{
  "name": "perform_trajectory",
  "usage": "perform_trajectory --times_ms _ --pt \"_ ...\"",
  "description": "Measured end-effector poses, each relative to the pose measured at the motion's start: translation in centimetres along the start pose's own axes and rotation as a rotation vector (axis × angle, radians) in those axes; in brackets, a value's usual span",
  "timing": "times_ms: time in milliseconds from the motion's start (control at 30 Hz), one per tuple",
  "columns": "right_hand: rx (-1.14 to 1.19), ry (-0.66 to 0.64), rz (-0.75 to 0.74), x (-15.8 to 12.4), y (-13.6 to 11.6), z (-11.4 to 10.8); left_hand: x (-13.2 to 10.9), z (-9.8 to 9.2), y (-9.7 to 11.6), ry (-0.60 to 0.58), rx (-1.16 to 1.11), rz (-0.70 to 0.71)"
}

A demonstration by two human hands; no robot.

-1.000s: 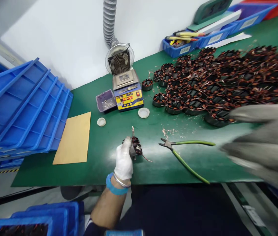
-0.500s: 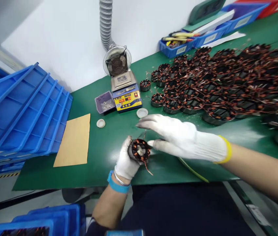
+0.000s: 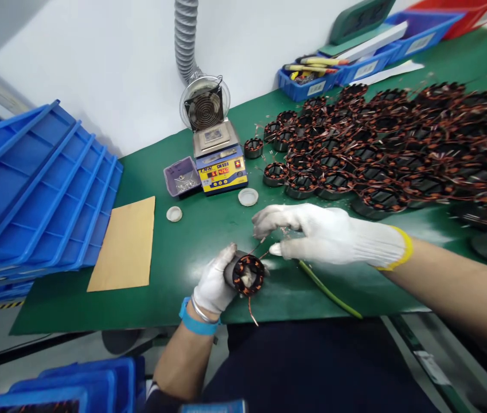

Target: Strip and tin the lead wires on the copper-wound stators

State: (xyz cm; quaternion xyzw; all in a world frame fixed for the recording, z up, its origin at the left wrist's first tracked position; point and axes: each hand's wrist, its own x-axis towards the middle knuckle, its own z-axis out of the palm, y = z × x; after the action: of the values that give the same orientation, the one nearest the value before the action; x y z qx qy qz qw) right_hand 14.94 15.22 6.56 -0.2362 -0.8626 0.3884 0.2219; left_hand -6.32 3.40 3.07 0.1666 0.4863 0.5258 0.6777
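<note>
A motor stator (image 3: pixel 248 274) with copper windings is gripped in my left hand (image 3: pixel 214 283), its open face tilted towards me. Wire leads stick out of it, one hanging down and others pointing up to the right. My right hand (image 3: pixel 307 230) hovers just right of the stator, thumb and fingers apart around the lead ends; no firm grip shows. Both hands wear white gloves with greyed fingertips. Beneath the right hand a green tube (image 3: pixel 330 291) lies on the green table mat (image 3: pixel 200 235).
Many stators (image 3: pixel 381 198) crowd the right side. A yellow solder pot (image 3: pixel 222 173) stands at the back before an exhaust fan (image 3: pixel 204 109), beside a purple tray (image 3: pixel 182 176). Two white lids (image 3: pixel 248 197) lie nearer. Cardboard (image 3: pixel 127 244) and stacked blue crates (image 3: pixel 45 189) are left.
The stator has turned and shifted slightly down in my left hand. My right hand has moved right, its fingers now curved near the leads. The solder pot's display reading differs.
</note>
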Motion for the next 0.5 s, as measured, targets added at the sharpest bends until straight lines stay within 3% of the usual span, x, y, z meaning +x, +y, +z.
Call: perform_trajectory --times_ms 300,433,500 --pt "0.068 0.034 -0.106 0.6 -0.5 1.3 0.4 -0.2 -0.9 -0.041 0.022 0.005" --pt "-0.203 0.201 -0.272 0.9 -0.7 1.6 0.1 0.2 -1.8 -0.024 0.014 0.092" --pt "-0.398 0.271 -0.406 1.1 -1.9 1.4 0.0 0.4 -2.3 0.04 -0.084 0.153"
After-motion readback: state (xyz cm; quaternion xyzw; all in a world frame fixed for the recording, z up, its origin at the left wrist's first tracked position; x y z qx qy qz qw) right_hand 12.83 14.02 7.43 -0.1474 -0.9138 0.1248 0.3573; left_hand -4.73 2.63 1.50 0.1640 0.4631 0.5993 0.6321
